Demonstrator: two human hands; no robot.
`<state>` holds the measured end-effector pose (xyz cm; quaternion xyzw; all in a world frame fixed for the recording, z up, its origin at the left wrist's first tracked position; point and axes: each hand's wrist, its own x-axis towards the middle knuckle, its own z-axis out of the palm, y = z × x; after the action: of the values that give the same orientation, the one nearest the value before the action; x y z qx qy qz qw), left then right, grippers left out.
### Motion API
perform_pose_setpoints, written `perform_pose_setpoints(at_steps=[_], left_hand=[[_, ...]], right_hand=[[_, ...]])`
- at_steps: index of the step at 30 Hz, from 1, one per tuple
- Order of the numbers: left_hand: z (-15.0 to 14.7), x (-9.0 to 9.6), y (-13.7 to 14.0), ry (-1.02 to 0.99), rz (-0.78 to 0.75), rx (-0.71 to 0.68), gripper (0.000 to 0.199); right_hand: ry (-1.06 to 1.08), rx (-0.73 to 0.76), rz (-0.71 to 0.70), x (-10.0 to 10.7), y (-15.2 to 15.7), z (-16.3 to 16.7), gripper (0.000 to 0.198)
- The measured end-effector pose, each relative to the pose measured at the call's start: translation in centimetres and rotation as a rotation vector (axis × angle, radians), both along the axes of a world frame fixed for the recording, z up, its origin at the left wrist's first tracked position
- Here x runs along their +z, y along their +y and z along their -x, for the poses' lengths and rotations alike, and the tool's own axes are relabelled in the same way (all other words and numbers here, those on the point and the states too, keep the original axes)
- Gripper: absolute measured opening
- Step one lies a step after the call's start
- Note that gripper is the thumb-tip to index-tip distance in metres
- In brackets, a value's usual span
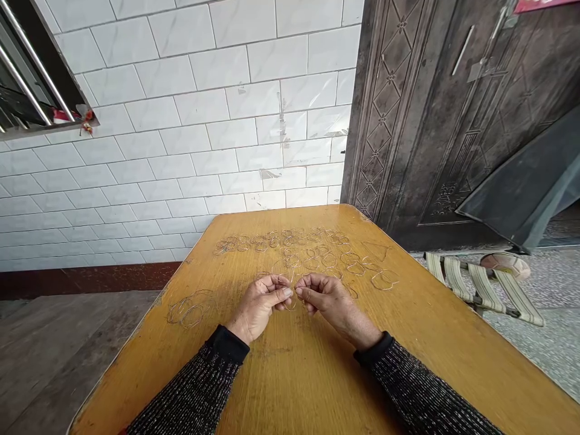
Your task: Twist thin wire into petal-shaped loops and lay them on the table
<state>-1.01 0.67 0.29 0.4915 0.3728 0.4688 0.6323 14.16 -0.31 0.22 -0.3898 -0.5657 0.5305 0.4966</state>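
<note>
We are leaning over a smooth yellow wooden table (421,362) strewn with thin wire loops (312,257). Our left hand (260,305) and right hand (328,299) are both pinching one wire ring (283,272) at mid-table.

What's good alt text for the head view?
Both hands, left hand and right hand, pinch a thin wire loop between fingertips above a yellow wooden table. More wire loops lie scattered beyond them, with a small pile at left.
</note>
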Motion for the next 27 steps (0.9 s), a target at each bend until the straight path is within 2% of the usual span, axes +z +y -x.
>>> perform_pose_setpoints(at_steps=[5, 11, 16, 19, 22, 24, 27], left_hand=[[0.2, -0.1, 0.1, -0.044, 0.088, -0.095, 0.027], [0.3, -0.5, 0.2, -0.069, 0.109, -0.1, 0.024], [0.2, -0.7, 0.1, -0.044, 0.113, -0.089, 0.021], [0.1, -0.7, 0.1, 0.008, 0.09, -0.068, 0.019], [0.0, -0.7, 0.0, 0.09, 0.036, -0.049, 0.017], [-0.1, -0.5, -0.2, 0.135, -0.007, -0.035, 0.016], [-0.3, -0.3, -0.4, 0.183, -0.06, -0.012, 0.015]], right_hand=[[-0.001, 0.002, 0.003, 0.0, -0.1, -0.1, 0.029], [-0.034, -0.016, -0.013, -0.1, 0.0, 0.0, 0.026], [-0.148, -0.038, -0.049, -0.1, -0.1, 0.0, 0.021], [-0.3, -0.176, -0.183, 0.2, -0.4, -0.2, 0.018], [-0.488, -0.311, -0.468, 0.4, -0.8, -0.5, 0.013], [-0.588, -0.305, -0.609, 0.4, -1.0, -0.5, 0.014], [-0.71, -0.276, -0.685, 0.2, -1.2, -0.4, 0.02]])
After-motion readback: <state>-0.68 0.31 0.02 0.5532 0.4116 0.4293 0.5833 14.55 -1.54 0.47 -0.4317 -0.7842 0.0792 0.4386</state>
